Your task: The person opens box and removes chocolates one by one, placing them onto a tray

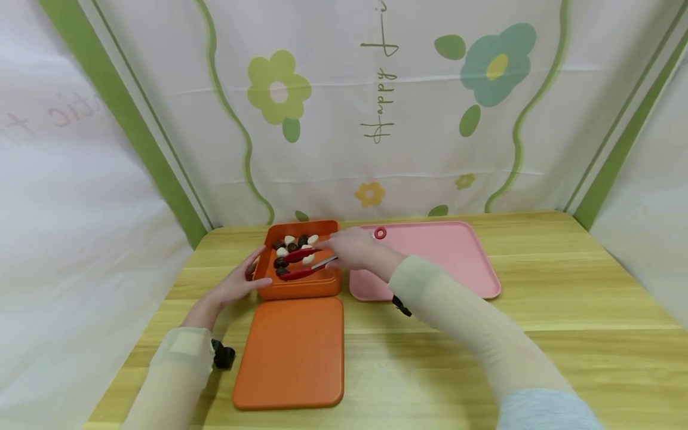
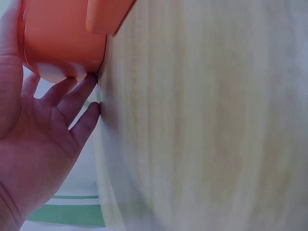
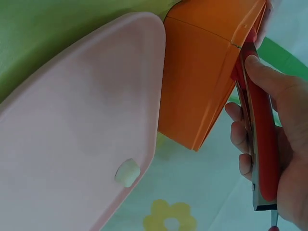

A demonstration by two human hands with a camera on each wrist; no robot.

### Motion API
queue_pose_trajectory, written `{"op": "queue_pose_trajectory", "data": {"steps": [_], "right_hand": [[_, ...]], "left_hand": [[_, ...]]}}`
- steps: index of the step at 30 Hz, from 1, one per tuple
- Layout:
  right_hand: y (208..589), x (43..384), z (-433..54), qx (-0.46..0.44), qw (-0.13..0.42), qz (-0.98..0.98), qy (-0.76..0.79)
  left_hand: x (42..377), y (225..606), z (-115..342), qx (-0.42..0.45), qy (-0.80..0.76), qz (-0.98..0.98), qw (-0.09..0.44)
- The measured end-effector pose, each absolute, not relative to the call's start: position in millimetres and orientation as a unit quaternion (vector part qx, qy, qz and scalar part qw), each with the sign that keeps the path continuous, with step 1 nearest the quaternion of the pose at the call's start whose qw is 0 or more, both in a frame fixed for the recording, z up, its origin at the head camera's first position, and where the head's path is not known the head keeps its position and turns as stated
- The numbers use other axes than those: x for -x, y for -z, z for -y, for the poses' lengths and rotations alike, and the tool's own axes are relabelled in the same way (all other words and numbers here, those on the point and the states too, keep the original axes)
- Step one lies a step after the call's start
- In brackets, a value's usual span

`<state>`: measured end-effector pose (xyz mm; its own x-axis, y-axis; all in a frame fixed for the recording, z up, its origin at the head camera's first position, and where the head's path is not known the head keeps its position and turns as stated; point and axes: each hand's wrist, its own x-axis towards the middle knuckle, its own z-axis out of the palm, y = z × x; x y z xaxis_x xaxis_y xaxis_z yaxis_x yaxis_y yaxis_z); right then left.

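In the head view, my right hand (image 1: 352,248) grips red-and-metal tongs (image 1: 300,273) over an open orange box (image 1: 301,291). The red tong arms stand apart inside the box, their tips close to dark brown lumps (image 1: 280,263) at its left. Cream-coloured lumps (image 1: 308,260) lie among the dark ones. My left hand (image 1: 236,283) is at the box's left side, thumb over the near left corner. In the left wrist view its extended fingers (image 2: 77,98) rest against the outer wall. The right wrist view shows fingers and thumb wrapped round the tong handles (image 3: 264,139).
A flat orange lid (image 1: 290,355) lies on the wooden table (image 1: 419,370) in front of the box. The pink tray (image 1: 430,257) is right beside the box, with a whitish lump (image 3: 127,173) near its edge. A flowered curtain (image 1: 333,149) hangs behind the table.
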<state>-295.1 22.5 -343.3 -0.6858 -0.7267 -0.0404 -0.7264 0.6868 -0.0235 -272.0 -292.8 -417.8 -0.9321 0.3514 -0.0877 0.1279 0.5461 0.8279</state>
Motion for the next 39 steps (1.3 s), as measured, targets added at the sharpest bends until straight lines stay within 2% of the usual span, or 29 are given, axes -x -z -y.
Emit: {"op": "queue_pose_trajectory", "data": {"steps": [26, 39], "right_hand": [[358.6, 298.9, -15.8, 0.389, 0.024, -0.921, 0.012], [341.8, 296.6, -34.5, 0.402, -0.002, -0.915, 0.024]], "left_hand": [[274.2, 420.1, 293.3, -0.144, -0.459, -0.869, 0.115], [274.0, 422.3, 293.5, -0.140, -0.468, -0.865, 0.116]]}}
